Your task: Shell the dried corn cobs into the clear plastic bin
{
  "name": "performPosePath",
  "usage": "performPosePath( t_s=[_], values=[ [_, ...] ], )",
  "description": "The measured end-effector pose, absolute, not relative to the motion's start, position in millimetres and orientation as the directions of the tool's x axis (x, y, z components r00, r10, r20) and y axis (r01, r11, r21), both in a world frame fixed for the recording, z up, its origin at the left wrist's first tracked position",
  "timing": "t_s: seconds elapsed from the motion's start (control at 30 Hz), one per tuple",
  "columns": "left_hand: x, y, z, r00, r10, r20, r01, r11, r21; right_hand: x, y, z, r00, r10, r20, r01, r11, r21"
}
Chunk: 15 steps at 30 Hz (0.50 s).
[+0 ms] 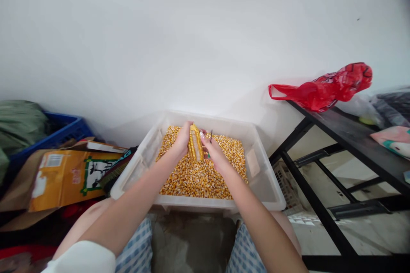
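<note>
Left hand (pixel 183 140) grips a partly bared corn cob (pixel 196 145); right hand (pixel 214 152) sits at its three o'clock by a thin dark rod (pixel 211 136), grip unclear. Shelling seems underway, calling for pressure on remaining rows. Kernels (pixel 198 181) lie beneath, in a tub (pixel 198 202); red bag (pixel 336 89) at two o'clock.

The corn cob (pixel 192 142) was yellow with a pale strip. The right bag (pixel 333 89) was red, the near cloth (pixel 137 245) blue-and-white checked.

Diffuse light brightens the wall (pixel 205 30) beyond the right hand (pixel 214 151). A soft wall shadow lies to the hand's right. Wide-angle distortion stretches the outer edges.
</note>
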<state>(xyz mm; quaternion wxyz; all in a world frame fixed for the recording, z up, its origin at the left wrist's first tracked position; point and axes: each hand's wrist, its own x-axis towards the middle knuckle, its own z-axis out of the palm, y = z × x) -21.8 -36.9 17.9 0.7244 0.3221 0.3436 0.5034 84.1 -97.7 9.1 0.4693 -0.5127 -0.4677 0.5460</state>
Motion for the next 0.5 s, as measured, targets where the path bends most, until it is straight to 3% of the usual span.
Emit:
performPosePath(
  t_s=[0.17, 0.37, 0.5],
  values=[
    [-10.5, -46.5, 14.1, 0.378, 0.918, -0.118, -0.303, 0.242, 0.922, 82.6, -97.2, 4.9, -0.029, 0.999, 0.034, -0.087, 0.031, -0.996],
    [-17.2, -40.9, 11.5, 0.426, 0.9, -0.095, -0.361, 0.265, 0.894, 80.8, -95.3, 0.7, -0.095, 0.986, 0.14, -0.167, 0.123, -0.978],
    [-18.0, -43.9, 16.8, 0.462, 0.874, -0.147, -0.369, 0.341, 0.865, 82.0, -96.8, 4.5, -0.099, 0.99, 0.102, -0.128, 0.089, -0.988]
  ],
)
